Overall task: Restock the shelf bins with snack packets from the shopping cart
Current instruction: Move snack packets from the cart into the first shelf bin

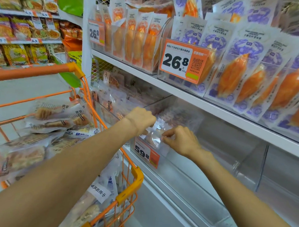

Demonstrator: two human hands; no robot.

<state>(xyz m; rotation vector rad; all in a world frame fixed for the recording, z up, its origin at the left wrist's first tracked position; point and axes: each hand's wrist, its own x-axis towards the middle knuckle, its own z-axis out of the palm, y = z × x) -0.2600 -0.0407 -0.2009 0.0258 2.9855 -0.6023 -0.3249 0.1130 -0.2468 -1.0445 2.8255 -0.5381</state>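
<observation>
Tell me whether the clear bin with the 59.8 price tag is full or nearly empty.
Nearly empty. Through the clear bin mostly bare floor shows; only the packet that the left hand and right hand hold sits near its front.

Both arms bare, stretched out forward, 2 hands close together, almost level. Left hand [141,119] a bit higher and farther out, back of hand up, fingers curled down and hidden, gripping top of clear packet [155,134]. Right hand [180,141] just beside it, lower and to right, back of hand up, wrist bent a little, thumb and pointer finger pinching edge of same packet, other fingers curled. Packet sits between both hands.
</observation>
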